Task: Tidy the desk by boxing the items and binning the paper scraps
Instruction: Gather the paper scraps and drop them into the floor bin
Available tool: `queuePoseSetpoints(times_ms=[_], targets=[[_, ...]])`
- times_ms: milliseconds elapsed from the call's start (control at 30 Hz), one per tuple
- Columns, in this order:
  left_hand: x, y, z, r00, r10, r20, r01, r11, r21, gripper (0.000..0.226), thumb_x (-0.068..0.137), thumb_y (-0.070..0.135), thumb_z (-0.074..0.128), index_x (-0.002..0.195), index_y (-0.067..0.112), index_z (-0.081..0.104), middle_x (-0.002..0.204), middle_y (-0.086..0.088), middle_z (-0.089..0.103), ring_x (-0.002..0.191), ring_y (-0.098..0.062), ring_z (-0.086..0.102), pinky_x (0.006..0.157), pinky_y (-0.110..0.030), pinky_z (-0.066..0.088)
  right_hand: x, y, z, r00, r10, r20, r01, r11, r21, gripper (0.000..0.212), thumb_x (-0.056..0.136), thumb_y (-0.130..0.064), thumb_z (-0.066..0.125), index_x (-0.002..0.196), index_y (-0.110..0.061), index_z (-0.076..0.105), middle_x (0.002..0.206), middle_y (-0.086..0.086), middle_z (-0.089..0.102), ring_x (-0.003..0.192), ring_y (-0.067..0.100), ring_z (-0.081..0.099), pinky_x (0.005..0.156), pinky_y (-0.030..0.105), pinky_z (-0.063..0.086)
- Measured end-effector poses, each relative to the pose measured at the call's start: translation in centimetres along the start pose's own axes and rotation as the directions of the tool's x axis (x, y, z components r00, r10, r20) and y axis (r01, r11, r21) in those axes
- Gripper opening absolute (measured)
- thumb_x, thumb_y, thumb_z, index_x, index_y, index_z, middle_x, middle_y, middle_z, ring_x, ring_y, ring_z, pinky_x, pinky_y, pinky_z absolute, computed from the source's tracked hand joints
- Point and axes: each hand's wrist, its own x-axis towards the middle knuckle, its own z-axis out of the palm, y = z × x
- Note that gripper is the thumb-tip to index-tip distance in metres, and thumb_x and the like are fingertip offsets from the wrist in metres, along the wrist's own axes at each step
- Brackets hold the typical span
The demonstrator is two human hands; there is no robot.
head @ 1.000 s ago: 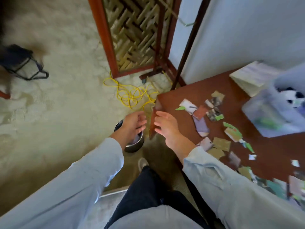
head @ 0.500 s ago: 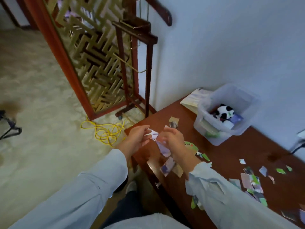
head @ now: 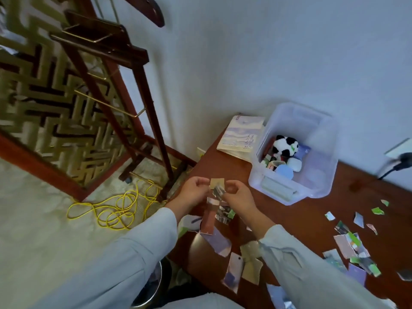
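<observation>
My left hand [head: 194, 190] and my right hand [head: 239, 196] meet above the left end of the brown desk [head: 312, 215]. Between their fingertips they pinch a tan paper scrap [head: 217, 183] with a darker scrap just under it. More torn scraps [head: 219, 239] lie on the desk below my hands, and another scatter of scraps [head: 354, 246] lies to the right. A clear plastic box [head: 292, 152] stands at the back of the desk with a panda plush [head: 285, 144] and other small items inside. The metal bin [head: 151, 286] is on the floor, mostly hidden by my left sleeve.
A pale booklet [head: 242, 134] lies left of the box against the wall. A yellow cable [head: 116, 208] is coiled on the floor by a dark wooden stand [head: 124, 97] and a lattice screen [head: 44, 103]. A black plug [head: 399, 163] sits in a wall socket at right.
My hands rose from over the bin to the desk's left end and picked up scraps. The view swung up and right, so the box and wall are now in sight.
</observation>
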Motion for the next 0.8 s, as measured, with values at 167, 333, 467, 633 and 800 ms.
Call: queuePoseSetpoints(times_ms=[167,333,467,633,800], targets=[[4.9,-0.9,0.1,0.999,-0.015,0.048,0.003,0.971,0.238,0.036,0.084,0.007,0.057,0.119,0.016,0.053,0.114,-0.012,0.065,0.095,-0.023,0.062,0.077,-0.03,0.05,4.1,0.5,1.1,0.999,-0.032,0.019,0.037,0.924,-0.381,0.058,0.076,-0.031,0.073,0.13,-0.024,0.053,0.127,0.002,0.057,0.111,0.021,0.059,0.094,0.042,0.052],[7.7,-1.2,0.2,0.992,0.008,0.127,-0.059,0.91,0.41,0.051,0.083,0.017,0.063,0.132,0.016,0.048,0.112,-0.007,0.063,0.096,-0.02,0.061,0.087,-0.033,0.048,6.5,0.1,1.8,0.99,-0.065,0.122,0.127,0.783,-0.609,0.06,0.084,-0.03,0.066,0.14,-0.026,0.043,0.141,0.003,0.041,0.127,0.026,0.043,0.102,0.042,0.043],[8.8,-0.7,0.1,0.977,0.094,0.192,-0.192,0.778,0.598,0.044,0.08,0.03,0.065,0.121,0.026,0.05,0.107,-0.001,0.056,0.096,-0.024,0.06,0.082,-0.036,0.049,7.6,0.2,2.4,0.983,-0.113,0.142,0.181,0.645,-0.743,0.056,0.085,-0.027,0.061,0.138,-0.029,0.042,0.137,0.002,0.037,0.125,0.026,0.036,0.094,0.038,0.045],[9.6,-0.5,0.0,0.956,0.156,0.251,-0.286,0.693,0.662,0.016,0.08,0.028,0.067,0.091,0.03,0.055,0.103,0.001,0.05,0.083,-0.023,0.059,0.076,-0.033,0.047,8.5,0.4,2.0,0.977,-0.15,0.149,0.211,0.613,-0.762,0.04,0.081,-0.035,0.067,0.118,-0.025,0.054,0.126,0.001,0.038,0.113,0.023,0.039,0.082,0.031,0.044],[9.9,-0.5,0.1,0.943,0.204,0.262,-0.319,0.78,0.538,0.009,0.082,0.023,0.068,0.083,0.029,0.063,0.098,0.006,0.051,0.082,-0.011,0.056,0.073,-0.024,0.043,8.3,0.3,1.5,0.978,-0.162,0.135,0.21,0.712,-0.67,0.015,0.081,-0.02,0.063,0.095,-0.021,0.058,0.099,-0.001,0.054,0.092,0.021,0.051,0.067,0.029,0.041]])
